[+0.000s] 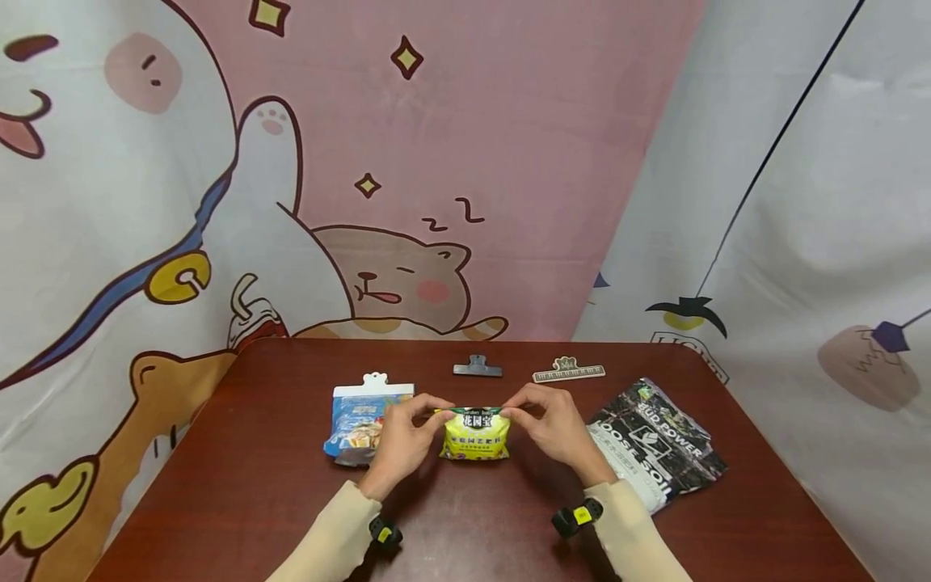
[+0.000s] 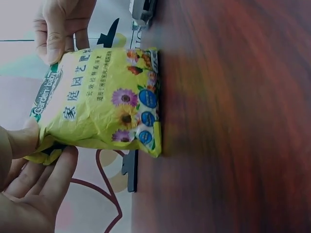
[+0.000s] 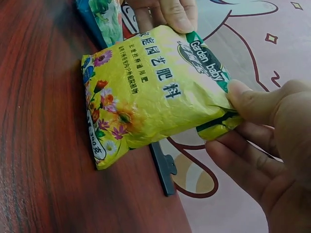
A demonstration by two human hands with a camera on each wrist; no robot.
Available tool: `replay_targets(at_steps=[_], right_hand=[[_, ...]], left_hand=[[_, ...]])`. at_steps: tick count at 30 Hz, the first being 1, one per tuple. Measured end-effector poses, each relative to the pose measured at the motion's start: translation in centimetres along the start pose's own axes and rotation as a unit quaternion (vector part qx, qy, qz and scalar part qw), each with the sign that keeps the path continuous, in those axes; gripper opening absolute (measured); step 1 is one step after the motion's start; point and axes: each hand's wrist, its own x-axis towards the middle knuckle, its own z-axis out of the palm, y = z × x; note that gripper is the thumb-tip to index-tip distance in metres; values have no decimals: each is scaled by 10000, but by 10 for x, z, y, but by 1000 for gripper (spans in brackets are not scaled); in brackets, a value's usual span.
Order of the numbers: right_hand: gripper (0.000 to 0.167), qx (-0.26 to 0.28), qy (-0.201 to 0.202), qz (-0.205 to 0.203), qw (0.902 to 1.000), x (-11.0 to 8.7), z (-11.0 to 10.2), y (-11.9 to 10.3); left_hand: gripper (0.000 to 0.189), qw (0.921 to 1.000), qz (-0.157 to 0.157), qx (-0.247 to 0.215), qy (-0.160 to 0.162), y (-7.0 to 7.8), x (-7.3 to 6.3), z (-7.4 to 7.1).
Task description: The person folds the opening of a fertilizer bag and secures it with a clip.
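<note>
A yellow fertilizer bag (image 1: 475, 437) with printed flowers and a green "Garden baby" top stands upright at the middle of the table. My left hand (image 1: 406, 436) pinches its top left corner, thumb in front and fingers behind. At the top right corner my right hand (image 1: 554, 426) pinches it the same way. The bag's top edge looks folded over at both corners in the wrist views. Its lower edge meets or nearly meets the table in the left wrist view (image 2: 156, 104). The bag's back is hidden.
Left of the bag lies a blue bag (image 1: 356, 420) with a white clip (image 1: 374, 385) across its top. A dark clip (image 1: 477, 367) and a piano-patterned clip (image 1: 569, 370) lie at the back. To the right is a black-and-white soil bag (image 1: 658, 444). Everything rests on a brown table (image 1: 240, 485).
</note>
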Motion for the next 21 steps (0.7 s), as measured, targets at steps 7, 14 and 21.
replay_targets(at_steps=[7, 14, 21], right_hand=[[5, -84, -322, 87, 9994, 0, -6, -2], [8, -137, -795, 381, 9960, 10, -14, -6], [20, -297, -1126, 761, 9903, 23, -22, -10]], left_hand=[[12, 9993, -346, -97, 51, -1, -4, 4], [14, 9986, -451, -192, 182, -2, -4, 4], [10, 9983, -514, -187, 219, -1, -4, 2]])
